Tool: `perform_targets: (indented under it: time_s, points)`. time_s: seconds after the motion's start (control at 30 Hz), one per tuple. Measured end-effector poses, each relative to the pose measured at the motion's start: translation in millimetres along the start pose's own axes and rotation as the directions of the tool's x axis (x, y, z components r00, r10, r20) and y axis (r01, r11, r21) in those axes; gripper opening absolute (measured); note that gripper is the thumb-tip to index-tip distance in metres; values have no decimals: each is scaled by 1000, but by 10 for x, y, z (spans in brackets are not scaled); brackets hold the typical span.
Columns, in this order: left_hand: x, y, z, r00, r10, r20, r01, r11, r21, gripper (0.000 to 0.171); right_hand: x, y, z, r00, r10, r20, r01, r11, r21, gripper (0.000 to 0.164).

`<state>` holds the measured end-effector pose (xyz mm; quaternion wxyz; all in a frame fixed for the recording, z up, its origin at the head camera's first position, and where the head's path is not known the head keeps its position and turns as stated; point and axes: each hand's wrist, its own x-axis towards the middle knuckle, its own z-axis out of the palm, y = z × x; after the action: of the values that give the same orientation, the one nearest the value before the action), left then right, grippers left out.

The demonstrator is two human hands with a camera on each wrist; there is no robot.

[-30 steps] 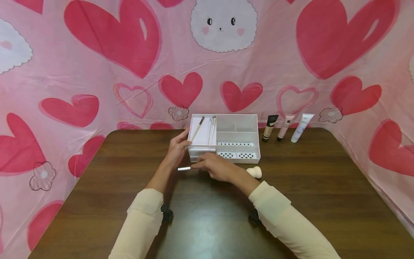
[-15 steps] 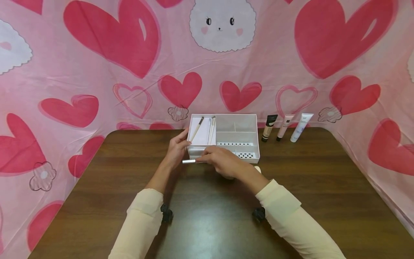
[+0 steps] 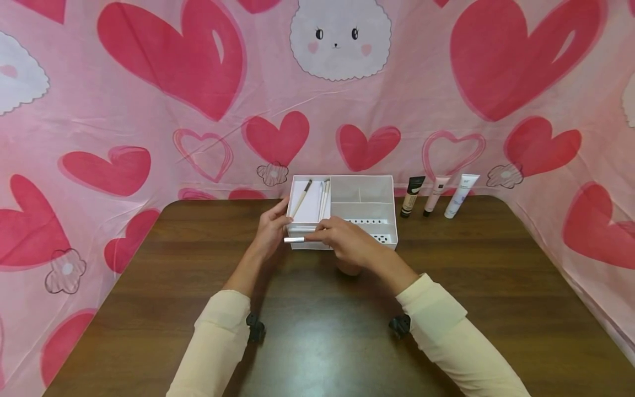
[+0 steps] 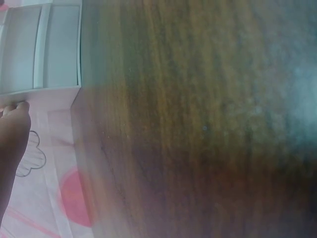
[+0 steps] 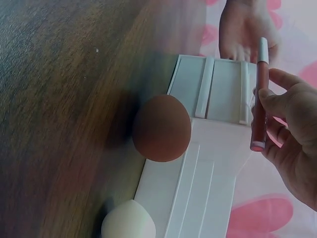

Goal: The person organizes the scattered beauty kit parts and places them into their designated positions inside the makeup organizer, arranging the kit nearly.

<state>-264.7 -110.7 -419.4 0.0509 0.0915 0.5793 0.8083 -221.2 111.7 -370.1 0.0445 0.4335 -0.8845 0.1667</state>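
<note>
My right hand (image 3: 347, 240) pinches a lip gloss tube (image 5: 260, 99) between thumb and fingers. The tube is reddish with a pale silver cap, held level in front of the small drawers (image 5: 230, 89) of a white makeup organizer (image 3: 364, 187). Along the organizer's left side rests my left hand (image 3: 269, 229), fingers extended against the wall and thumb near the front corner. Makeup brushes (image 3: 301, 199) lie in the organizer's top left tray. A brown egg-shaped makeup sponge (image 5: 161, 128) and a cream one (image 5: 129, 223) sit on the table before it.
Right of the organizer stand three cosmetic tubes: a black-and-beige tube (image 3: 413, 197), a pink tube (image 3: 436, 196) and a white tube (image 3: 462, 196). The wooden table (image 3: 317, 331) backs onto a pink heart-print cloth (image 3: 317, 132).
My right hand has lifted the lip gloss tube up and slightly right, closer to the organizer's top. The brown sponge now shows below that hand. My left hand has stayed in place.
</note>
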Motion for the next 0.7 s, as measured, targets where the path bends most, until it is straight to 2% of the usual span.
perform_targets:
  time_s: [0.2,0.43,0.7]
  points:
    - [3,-1,0,1000,7,-2,-7,1000,7,66,-17,40,-24,999,-9,-50,11,999,35,41]
    - [0,7,12,1000,14,-11,-14,1000,-4,66,-98,129,-142,991,13,-135,4,992,126,41]
    - [1,8,20,1000,15,-18,-15,1000,-17,66,-187,306,-264,978,31,-208,-7,993,117,39]
